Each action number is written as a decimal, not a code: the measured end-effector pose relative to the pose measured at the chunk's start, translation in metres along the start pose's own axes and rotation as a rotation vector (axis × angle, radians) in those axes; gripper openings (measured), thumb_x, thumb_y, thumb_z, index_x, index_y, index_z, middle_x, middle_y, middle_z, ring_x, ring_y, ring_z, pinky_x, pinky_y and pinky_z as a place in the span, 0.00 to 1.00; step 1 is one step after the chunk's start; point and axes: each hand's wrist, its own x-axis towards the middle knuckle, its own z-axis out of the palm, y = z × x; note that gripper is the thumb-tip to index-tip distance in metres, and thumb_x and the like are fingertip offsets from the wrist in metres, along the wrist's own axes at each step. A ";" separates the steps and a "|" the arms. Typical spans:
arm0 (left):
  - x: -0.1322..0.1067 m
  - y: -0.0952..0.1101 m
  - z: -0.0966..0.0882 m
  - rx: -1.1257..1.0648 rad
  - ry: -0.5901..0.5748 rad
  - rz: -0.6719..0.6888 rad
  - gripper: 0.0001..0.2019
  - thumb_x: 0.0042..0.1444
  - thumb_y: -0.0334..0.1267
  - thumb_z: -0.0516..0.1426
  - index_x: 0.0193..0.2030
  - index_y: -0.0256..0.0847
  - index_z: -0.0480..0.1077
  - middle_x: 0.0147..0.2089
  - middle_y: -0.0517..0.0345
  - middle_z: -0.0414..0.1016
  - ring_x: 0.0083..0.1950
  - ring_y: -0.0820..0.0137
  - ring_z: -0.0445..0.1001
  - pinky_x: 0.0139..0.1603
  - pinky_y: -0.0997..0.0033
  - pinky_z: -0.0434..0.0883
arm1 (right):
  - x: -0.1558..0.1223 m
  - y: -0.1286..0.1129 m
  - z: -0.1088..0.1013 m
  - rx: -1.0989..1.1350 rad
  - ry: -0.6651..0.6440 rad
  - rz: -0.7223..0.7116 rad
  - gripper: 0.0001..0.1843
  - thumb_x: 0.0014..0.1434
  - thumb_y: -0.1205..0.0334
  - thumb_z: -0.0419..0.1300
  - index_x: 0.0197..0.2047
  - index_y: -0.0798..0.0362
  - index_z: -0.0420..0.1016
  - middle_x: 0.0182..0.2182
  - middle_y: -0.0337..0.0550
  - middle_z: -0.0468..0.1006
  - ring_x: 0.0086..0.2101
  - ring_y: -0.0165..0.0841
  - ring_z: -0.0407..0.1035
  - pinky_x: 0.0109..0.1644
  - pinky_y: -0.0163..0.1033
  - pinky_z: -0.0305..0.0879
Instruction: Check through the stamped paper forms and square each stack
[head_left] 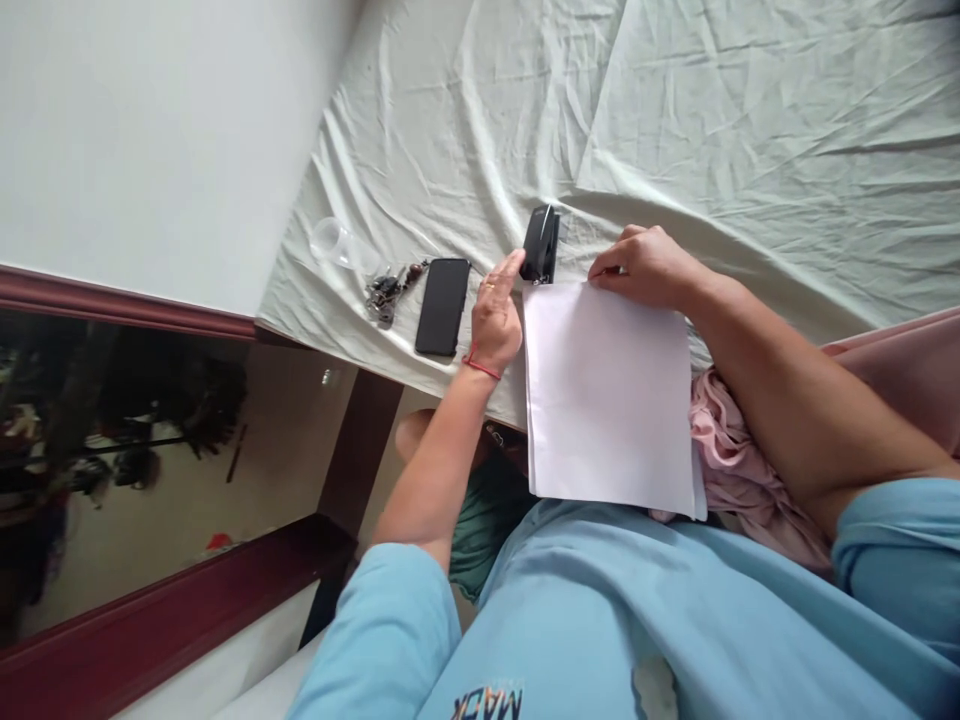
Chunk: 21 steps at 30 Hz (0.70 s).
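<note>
A stack of white paper sheets (609, 400) extends from the table edge back over my lap, its layers slightly offset at the left and lower right. My right hand (649, 268) is closed on the far edge of the stack, near its right corner, with thumb and fingers pinched together. By the far left corner lies a black stapler (539, 243), its near end at the paper's edge; I cannot tell whether the paper is between its jaws. My left hand (497, 315), fingers stretched out, has its fingertips against the stapler's left side.
A black phone (442, 307), a bunch of keys (385, 297) and a clear plastic cup (331, 241) lie left of my left hand. A wrinkled pale green cloth (720, 110) covers the table. Pink fabric (724, 430) lies right of the paper. A dark red frame (127, 308) runs along the left.
</note>
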 end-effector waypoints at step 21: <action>-0.149 0.069 -0.020 -0.122 -0.003 -0.548 0.21 0.73 0.61 0.58 0.52 0.45 0.76 0.52 0.45 0.86 0.57 0.55 0.83 0.58 0.59 0.76 | -0.001 -0.017 -0.001 0.465 0.169 0.058 0.20 0.60 0.44 0.70 0.42 0.52 0.91 0.34 0.45 0.85 0.38 0.40 0.77 0.42 0.43 0.71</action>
